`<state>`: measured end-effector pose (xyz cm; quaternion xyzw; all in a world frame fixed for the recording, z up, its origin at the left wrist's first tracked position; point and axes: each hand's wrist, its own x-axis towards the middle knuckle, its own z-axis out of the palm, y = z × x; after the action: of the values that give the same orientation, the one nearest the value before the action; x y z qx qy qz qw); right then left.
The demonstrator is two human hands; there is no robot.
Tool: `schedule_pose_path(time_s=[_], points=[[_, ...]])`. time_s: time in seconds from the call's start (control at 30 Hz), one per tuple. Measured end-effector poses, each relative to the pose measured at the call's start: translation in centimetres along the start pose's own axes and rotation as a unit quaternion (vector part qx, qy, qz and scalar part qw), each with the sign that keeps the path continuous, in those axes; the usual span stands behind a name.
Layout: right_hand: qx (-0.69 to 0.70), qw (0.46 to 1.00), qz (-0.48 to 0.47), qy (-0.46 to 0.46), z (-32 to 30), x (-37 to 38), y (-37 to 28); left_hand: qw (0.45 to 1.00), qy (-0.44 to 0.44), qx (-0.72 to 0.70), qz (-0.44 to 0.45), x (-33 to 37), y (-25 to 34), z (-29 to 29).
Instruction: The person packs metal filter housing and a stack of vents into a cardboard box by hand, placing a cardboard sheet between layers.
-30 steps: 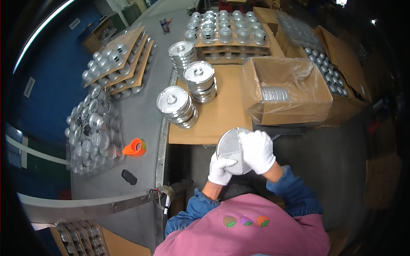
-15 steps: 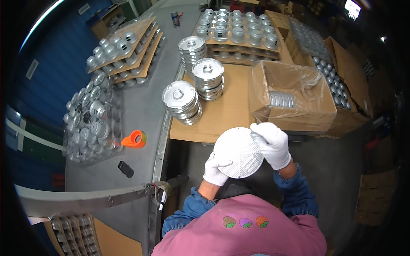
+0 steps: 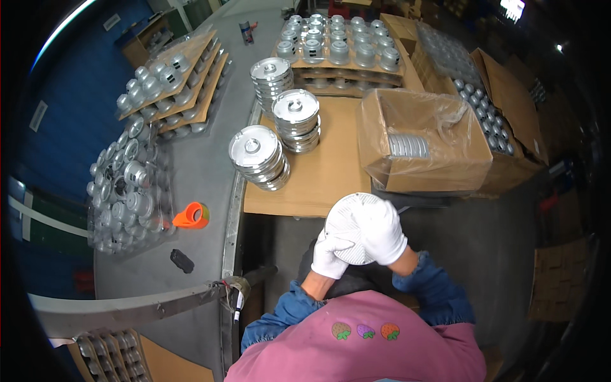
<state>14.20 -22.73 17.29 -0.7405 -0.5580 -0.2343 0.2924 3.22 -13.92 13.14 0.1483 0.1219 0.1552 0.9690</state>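
A round metallic-white disc with a finely ribbed face is held in front of my body, its face tilted up. My left hand, in a white glove, grips its lower left edge, with the thumb lying over the face. Across the right half of the disc lies my right hand, also gloved in white, its fingers bunched against the surface. White glove and pale disc blend together, so whether anything is pinched in those fingers is hidden. Beyond the disc, similar round metal parts stand in a front stack, a middle stack and a rear stack.
A plastic-lined carton holds a row of discs at the right. Silver cup-shaped parts fill layered cardboard trays at the back. On the grey bench lie an orange tape dispenser and a black object. A metal rail crosses lower left.
My right hand has moved left from the disc's upper right edge onto its face. My left hand still holds the disc. The whole background has shifted slightly left with the head.
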Motion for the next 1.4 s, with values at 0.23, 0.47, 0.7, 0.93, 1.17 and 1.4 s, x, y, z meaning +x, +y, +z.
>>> schedule_pose_path(time_s=[0.23,0.47,0.7,0.93,1.17,1.4], points=[[-0.019,0.999,0.040,-0.023,0.6,2.0,0.5,0.999,-0.012,-0.013,0.027,-0.6,-0.9,0.2],[-0.033,0.998,0.034,-0.041,1.9,3.2,1.2,0.998,0.008,-0.013,0.059,-0.7,-1.5,0.0],[-0.032,0.998,0.021,-0.047,2.4,0.9,0.2,0.998,0.014,-0.056,0.038,-0.7,-0.9,0.0],[0.003,1.000,0.024,-0.015,3.3,0.0,-0.2,0.996,0.037,-0.071,0.037,-0.4,-0.3,-1.0],[-0.059,0.997,0.037,-0.043,2.2,2.8,1.0,0.998,0.024,-0.047,0.036,-0.5,0.0,-0.5],[0.004,0.997,-0.010,-0.070,2.4,3.2,0.0,0.998,0.028,-0.049,0.007,-0.3,-0.2,-1.0]])
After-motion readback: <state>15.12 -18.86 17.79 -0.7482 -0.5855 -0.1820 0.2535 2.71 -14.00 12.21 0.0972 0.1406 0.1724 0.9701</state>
